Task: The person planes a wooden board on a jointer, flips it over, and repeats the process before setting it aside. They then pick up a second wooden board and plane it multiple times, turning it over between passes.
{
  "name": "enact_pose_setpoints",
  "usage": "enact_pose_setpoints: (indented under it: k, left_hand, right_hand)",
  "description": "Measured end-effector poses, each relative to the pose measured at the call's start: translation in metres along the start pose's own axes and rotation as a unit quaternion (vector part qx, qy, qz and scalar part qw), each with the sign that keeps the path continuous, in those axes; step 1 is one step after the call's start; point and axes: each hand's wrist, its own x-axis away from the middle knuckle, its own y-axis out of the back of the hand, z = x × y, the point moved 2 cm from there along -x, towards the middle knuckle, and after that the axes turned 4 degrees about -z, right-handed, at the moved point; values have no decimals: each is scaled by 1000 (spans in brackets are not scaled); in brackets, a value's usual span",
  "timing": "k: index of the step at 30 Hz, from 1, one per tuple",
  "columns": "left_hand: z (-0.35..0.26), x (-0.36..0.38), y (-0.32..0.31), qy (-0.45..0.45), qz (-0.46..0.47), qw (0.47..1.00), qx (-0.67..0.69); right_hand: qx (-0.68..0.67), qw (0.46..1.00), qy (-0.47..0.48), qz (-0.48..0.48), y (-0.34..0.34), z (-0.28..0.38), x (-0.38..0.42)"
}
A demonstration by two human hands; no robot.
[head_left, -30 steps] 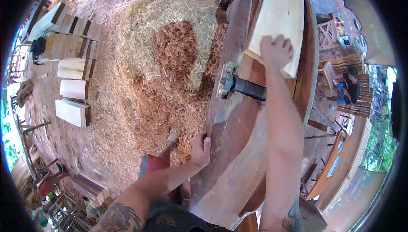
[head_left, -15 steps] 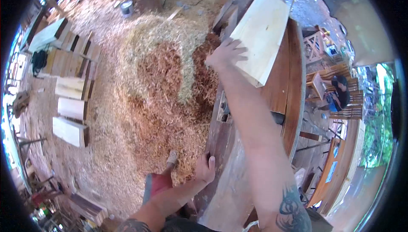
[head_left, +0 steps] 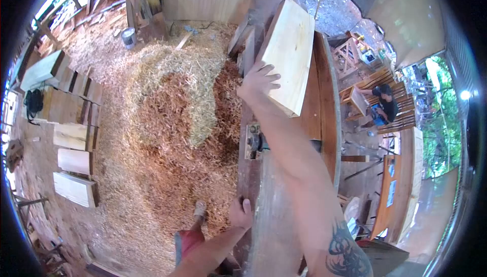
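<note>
A thick pale wooden board lies on the far part of a long woodworking machine table. My right hand rests on the board's left edge near its close end, fingers spread over the top face. Below it, a dark cutter assembly shows at the table's left side, partly hidden by my right forearm. My left hand is at the table's left edge, closed, with its thumb up and its other fingers mostly hidden from view.
A large heap of wood shavings lies left of the machine. Several thick boards stand in a row on the floor at left. A metal can stands behind the heap. At right, another person sits near slatted wooden furniture.
The camera view has turned, so the scene sits lower and further left. My right hand stays on the board, and my left hand stays at the table edge.
</note>
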Motion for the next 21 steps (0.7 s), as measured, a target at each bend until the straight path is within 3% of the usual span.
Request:
enact_pose_setpoints:
  k: [3, 4, 5, 7, 11, 15, 18, 21]
  left_hand:
    - [8, 1, -4, -19, -29, 999, -10]
    - [5, 1, -3, -13, -25, 1000, -7]
    - [2, 0, -2, -7, -22, 1000, -4]
    - [-8, -1, 5, 19, -8, 1000, -18]
    - [-2, 1, -1, 28, -15, 999, -16]
    - [-3, 0, -1, 26, -21, 999, -9]
    - [-10, 0, 3, 27, -24, 999, -20]
    - [-9, 1, 4, 25, -31, 999, -20]
  right_hand:
    - [-140, 989, -2, -36, 48, -63, 12]
    - [-241, 962, 34, -127, 47, -99, 10]
    - [-277, 958, -14, -72, 76, -129, 20]
    - [-313, 932, 26, -180, 45, -209, 4]
    - [-468, 872, 9, -142, 17, -291, -12]
    - [-494, 869, -24, -33, 33, -289, -18]
    - [-377, 919, -13, -114, 56, -250, -5]
    - [-428, 903, -18, -21, 32, -262, -32]
